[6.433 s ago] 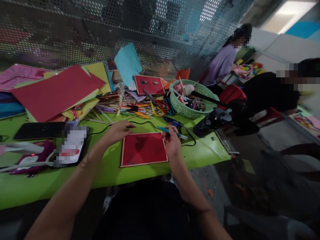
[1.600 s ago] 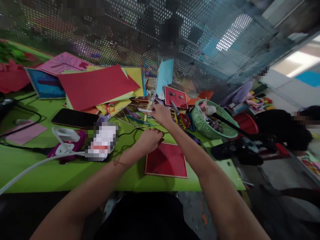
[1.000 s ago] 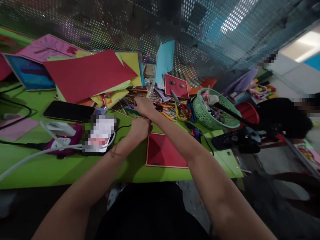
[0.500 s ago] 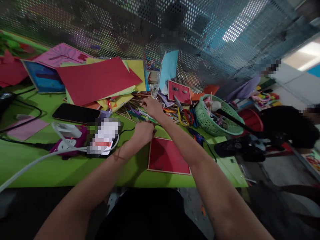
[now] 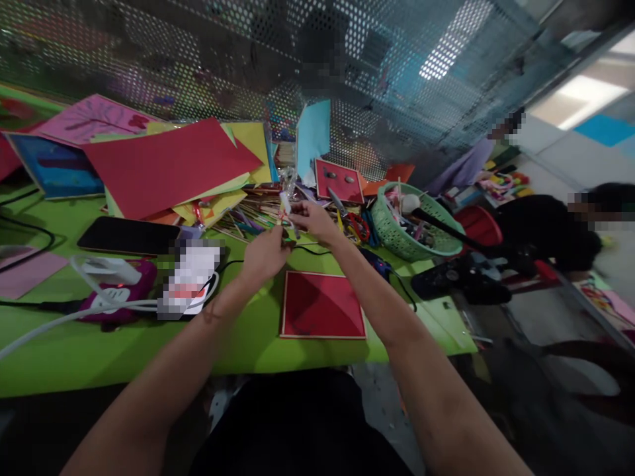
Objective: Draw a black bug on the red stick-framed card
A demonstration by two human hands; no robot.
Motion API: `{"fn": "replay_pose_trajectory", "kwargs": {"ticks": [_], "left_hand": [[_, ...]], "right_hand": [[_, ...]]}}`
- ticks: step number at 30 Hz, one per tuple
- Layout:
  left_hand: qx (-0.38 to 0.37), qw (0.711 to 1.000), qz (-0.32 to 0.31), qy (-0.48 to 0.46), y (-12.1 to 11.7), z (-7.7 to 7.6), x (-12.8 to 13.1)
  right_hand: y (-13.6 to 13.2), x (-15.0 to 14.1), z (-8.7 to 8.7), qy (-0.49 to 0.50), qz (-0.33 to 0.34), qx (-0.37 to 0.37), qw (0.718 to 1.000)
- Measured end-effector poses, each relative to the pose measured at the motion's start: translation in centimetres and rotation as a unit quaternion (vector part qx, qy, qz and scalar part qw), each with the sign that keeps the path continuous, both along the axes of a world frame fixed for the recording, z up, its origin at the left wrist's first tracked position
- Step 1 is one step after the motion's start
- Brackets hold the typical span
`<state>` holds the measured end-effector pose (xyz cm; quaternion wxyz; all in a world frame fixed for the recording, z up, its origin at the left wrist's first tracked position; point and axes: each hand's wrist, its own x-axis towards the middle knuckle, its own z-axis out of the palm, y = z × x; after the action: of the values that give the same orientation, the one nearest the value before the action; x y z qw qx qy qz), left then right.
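Note:
Over the pile of thin sticks, both of my hands meet at a slim white piece with reddish marks (image 5: pixel 284 202), too small and blurred to name exactly. My left hand (image 5: pixel 266 254) is closed around its lower end. From the right, the fingers of my right hand (image 5: pixel 317 223) pinch at the same piece. Below my hands, a red framed panel (image 5: pixel 322 305) lies flat on the green table cover (image 5: pixel 238 347). Loose coloured sticks (image 5: pixel 251 217) are scattered just behind my hands.
A green basket (image 5: pixel 421 235) of craft bits stands right, beside scissors (image 5: pixel 358 228). Red paper (image 5: pixel 169 165) tops a stack at back left. Nearer are a black phone (image 5: pixel 129 236), a lit phone (image 5: pixel 193 274) and a purple power strip (image 5: pixel 119 294) with cables. A perforated metal screen (image 5: pixel 223 73) rises behind.
My right hand has come back from the stick pile, and the slim white piece now shows between my hands. My left hand has lifted slightly. The whole view has shifted a little.

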<state>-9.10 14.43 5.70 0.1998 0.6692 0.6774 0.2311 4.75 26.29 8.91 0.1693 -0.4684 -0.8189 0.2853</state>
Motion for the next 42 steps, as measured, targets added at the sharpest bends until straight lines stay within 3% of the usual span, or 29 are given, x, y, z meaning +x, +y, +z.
{"fn": "replay_pose_trajectory", "kwargs": {"ticks": [1,3,5,7,12,19,22,28,32,42], "left_hand": [[0.010,1.000,-0.001,-0.029,0.3,-0.1,-0.1],[0.025,0.995,-0.023,-0.092,0.8,-0.3,-0.1],[0.036,0.986,-0.059,-0.149,1.3,-0.5,0.2],[0.043,0.978,-0.087,-0.186,1.4,-0.6,0.7],[0.051,0.976,-0.105,-0.181,0.8,-0.7,1.8],[0.037,0.990,-0.117,-0.065,-0.7,0.6,2.6],[0.034,0.990,-0.136,-0.028,-1.3,1.5,3.0],[0.041,0.989,-0.144,0.010,-1.6,2.7,3.5],[0.051,0.988,-0.142,0.019,-1.4,2.9,3.6],[0.089,0.986,-0.136,0.029,-0.8,3.2,4.5]], "right_hand": [[-0.1,0.7,0.1,0.101,-0.012,-0.056,0.993],[-0.5,2.1,0.3,0.287,-0.028,-0.160,0.944],[-1.4,3.5,0.6,0.378,-0.033,-0.201,0.903],[-2.5,4.6,0.8,0.417,-0.045,-0.202,0.885],[-5.2,6.1,1.2,0.456,-0.075,-0.191,0.866],[-8.0,7.6,1.3,0.423,-0.103,-0.152,0.887],[-8.7,8.0,0.9,0.457,-0.143,-0.137,0.867],[-8.8,7.0,0.3,0.520,-0.222,-0.096,0.819],[-8.5,6.2,0.7,0.549,-0.236,-0.091,0.797],[-7.9,5.6,1.9,0.553,-0.274,-0.056,0.785]]}}
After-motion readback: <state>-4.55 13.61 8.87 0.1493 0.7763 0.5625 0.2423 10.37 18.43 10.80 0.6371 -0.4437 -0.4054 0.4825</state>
